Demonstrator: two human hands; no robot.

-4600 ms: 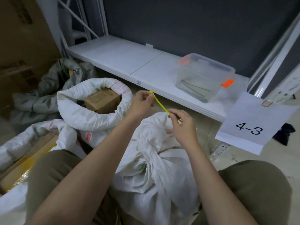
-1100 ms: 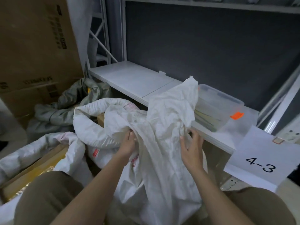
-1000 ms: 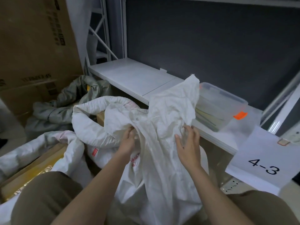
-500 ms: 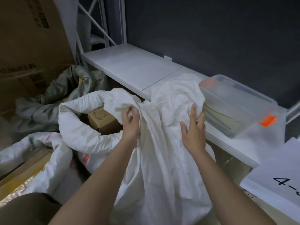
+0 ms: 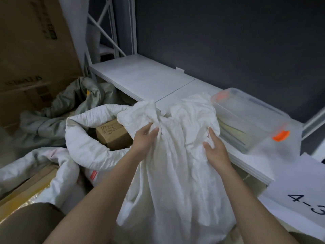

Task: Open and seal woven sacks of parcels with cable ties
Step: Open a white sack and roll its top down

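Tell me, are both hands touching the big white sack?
Touching. The head view shows the left hand gripping a bunch of the white sack near its top, and the right hand lying against the cloth, fingertips tucked into a fold.

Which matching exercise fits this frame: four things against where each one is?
Things:
1. cardboard box
2. clear bin
3. 4-3 sign
4. grey sack

Places:
A. on the white shelf
B. lower right corner
C. inside the open sack
D. far left, crumpled by the big carton

Pairs: 1-C, 2-A, 3-B, 4-D
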